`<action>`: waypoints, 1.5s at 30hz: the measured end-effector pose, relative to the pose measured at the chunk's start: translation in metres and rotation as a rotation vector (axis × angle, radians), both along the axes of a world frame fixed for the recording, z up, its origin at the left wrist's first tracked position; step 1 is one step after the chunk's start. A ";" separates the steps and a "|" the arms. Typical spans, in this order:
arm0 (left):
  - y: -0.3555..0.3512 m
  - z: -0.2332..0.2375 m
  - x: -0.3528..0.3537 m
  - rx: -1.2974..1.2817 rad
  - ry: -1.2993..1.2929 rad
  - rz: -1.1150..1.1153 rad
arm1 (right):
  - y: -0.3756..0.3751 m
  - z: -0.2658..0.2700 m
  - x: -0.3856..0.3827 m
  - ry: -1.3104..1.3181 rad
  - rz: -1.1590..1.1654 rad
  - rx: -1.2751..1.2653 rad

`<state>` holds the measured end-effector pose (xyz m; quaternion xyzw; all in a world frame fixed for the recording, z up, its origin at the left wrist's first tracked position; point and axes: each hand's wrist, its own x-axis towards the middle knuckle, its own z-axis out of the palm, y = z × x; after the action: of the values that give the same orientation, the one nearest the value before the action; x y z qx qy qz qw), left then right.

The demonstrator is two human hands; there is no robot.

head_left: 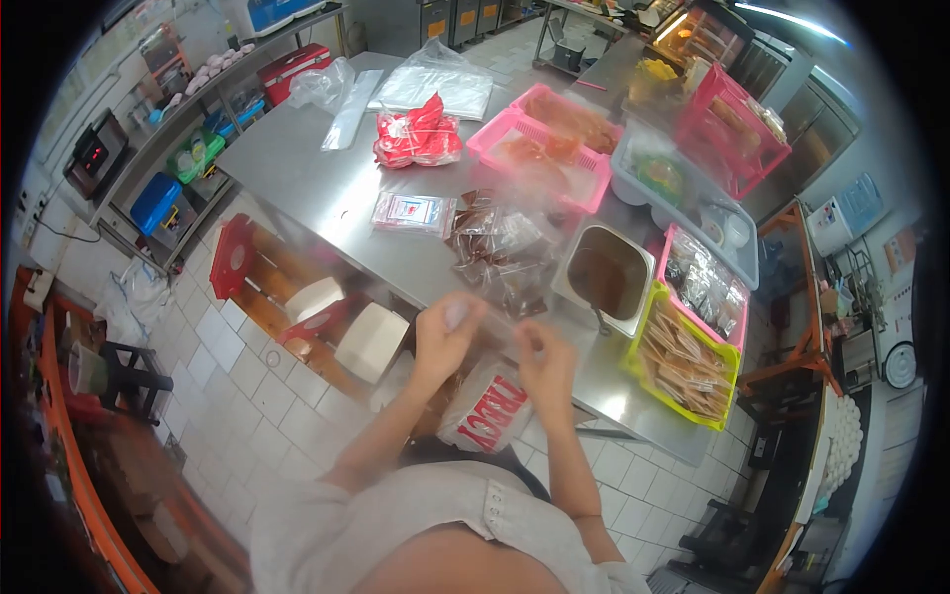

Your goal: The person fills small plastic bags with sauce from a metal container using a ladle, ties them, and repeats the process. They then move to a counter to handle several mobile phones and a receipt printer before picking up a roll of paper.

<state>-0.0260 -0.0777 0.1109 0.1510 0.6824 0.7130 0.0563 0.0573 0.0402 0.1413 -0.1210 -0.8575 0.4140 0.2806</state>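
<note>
My left hand (pixel 450 335) is closed with fingers pinching one side of a small clear plastic bag (pixel 498 323). Opposite it, my right hand (pixel 544 358) grips the bag's other side between thumb and fingers. The film is thin and hazy, so whether anything is inside cannot be told. Just beyond my hands lies a pile of clear sachets of brown sauce (pixel 500 243). Right of the pile stands a steel container (pixel 645 265) with brown sauce and a utensil handle (pixel 601 319) in it. Below my hands rests a clear packet with red lettering (pixel 487 408).
On the steel table (pixel 297 163) are a red-and-white plastic bundle (pixel 421 137), flat packets (pixel 414 213), pink baskets (pixel 485 148), a yellow-green basket (pixel 727 396) of wrapped sticks and a pink tray (pixel 742 322) of sachets. Clear bags (pixel 435 84) lie at the far edge.
</note>
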 end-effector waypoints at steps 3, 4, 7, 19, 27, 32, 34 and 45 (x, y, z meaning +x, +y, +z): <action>-0.012 0.003 -0.005 0.137 -0.174 0.074 | 0.006 -0.004 -0.032 0.072 0.003 0.106; -0.018 0.005 -0.006 0.224 -0.352 0.122 | 0.007 -0.003 -0.045 0.050 -0.021 0.089; -0.030 -0.023 -0.013 0.502 -0.603 0.065 | 0.027 -0.002 -0.090 0.009 -0.098 0.158; -0.022 -0.018 -0.002 0.702 -0.683 0.068 | -0.045 -0.052 -0.004 -0.349 0.419 -0.746; 0.000 -0.001 0.018 0.499 -0.540 -0.153 | -0.078 -0.048 0.002 -0.110 0.043 -1.166; 0.005 0.004 0.021 0.392 -0.574 -0.318 | -0.077 -0.037 -0.001 0.104 0.000 -1.117; 0.003 0.012 0.018 0.438 -0.524 -0.302 | -0.072 -0.039 -0.002 0.113 0.027 -1.062; -0.004 0.020 0.024 0.621 -0.606 -0.462 | -0.044 -0.026 0.004 0.222 -0.085 -0.276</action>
<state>-0.0020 -0.0818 0.1311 0.0939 0.3389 0.8635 0.3614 0.0614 -0.0035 0.1157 -0.1480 -0.7503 0.5263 0.3716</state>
